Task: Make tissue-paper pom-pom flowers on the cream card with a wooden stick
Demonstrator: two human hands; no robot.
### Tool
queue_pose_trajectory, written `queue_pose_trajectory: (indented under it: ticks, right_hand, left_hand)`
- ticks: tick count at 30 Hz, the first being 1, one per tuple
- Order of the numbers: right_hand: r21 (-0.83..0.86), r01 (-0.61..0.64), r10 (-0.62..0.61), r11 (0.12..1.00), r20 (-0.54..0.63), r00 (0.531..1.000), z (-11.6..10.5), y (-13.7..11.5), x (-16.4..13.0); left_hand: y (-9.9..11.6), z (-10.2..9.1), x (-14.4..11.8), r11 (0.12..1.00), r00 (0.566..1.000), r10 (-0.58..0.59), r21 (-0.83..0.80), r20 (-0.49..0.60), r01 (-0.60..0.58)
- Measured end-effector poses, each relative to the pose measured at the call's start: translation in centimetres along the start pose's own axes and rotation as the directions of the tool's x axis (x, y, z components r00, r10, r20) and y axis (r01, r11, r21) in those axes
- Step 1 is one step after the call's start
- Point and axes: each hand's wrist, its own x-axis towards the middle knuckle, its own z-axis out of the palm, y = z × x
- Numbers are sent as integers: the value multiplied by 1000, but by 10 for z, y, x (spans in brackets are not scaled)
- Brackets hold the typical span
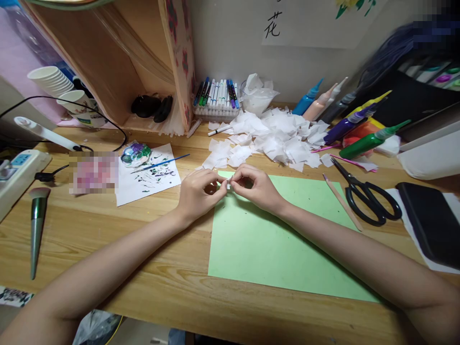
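My left hand (199,192) and my right hand (256,187) meet over the top left corner of a green sheet of paper (287,239). Thumb and forefinger of each are pinched together on a small piece of white paper (229,184), mostly hidden by the fingertips. Right behind the hands lies a loose pile of white paper pieces (269,132). A pencil (343,203) rests across the green sheet's right edge, beside black-handled scissors (370,194).
Paint bottles (373,139) stand at the back right, near a black phone-like slab (431,225). Markers (217,96) sit behind the pile. To the left are a paint-smeared sheet (158,177) with a blue brush (161,164), a makeup brush (37,230) and a power strip (21,177).
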Motion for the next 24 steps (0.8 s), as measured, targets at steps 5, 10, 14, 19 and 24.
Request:
queue_pose_trajectory:
  ticks: [5,10,14,19,24]
  right_hand:
    - [5,-22,22,1000,-3,1000,0,0,0]
    - [32,-44,44,999,-11,999,0,3,0]
    - [39,-69,71,997,-61,996,0,4,1]
    - [52,-96,102,994,-127,987,-2,8,4]
    - [-20,-137,125,990,-291,949,-5,16,8]
  left_hand:
    - [0,0,0,1000,1000,-9,1,1,9]
    - [0,0,-1,999,999,-48,-5,-7,48]
    - [-1,1,-1,990,990,-137,-23,-37,136]
    - [-4,1,2,957,956,-282,-98,-86,273]
    - [-8,1,5,911,905,-403,-149,-136,384]
